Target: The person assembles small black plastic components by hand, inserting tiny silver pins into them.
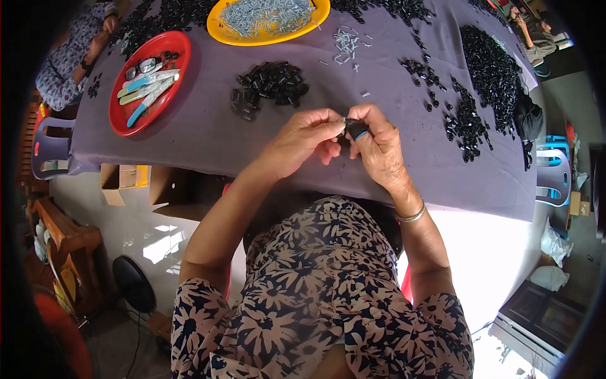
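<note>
Above the near part of the table, my left hand (302, 138) and my right hand (380, 148) meet fingertip to fingertip. Thumb and forefinger of the left are pinched on a small silvery piece (344, 122), too small to make out fully. My right fingers are closed up against it, and whatever they hold is hidden. A black cover with a blue edge (358, 129) wraps the right thumb. Just beyond my left hand lies a pile of small black plastic parts (273, 82). Farther off, a loose cluster of thin grey pins (346, 44) is scattered on the cloth.
A red tray (183, 66) at the left holds blue- and green-handled tools. A yellow tray (218, 31) full of grey pins stands at the far side. More black parts (492, 76) are heaped at the right on the purple-grey tablecloth (208, 120). Another person's hand (101, 41) shows far left.
</note>
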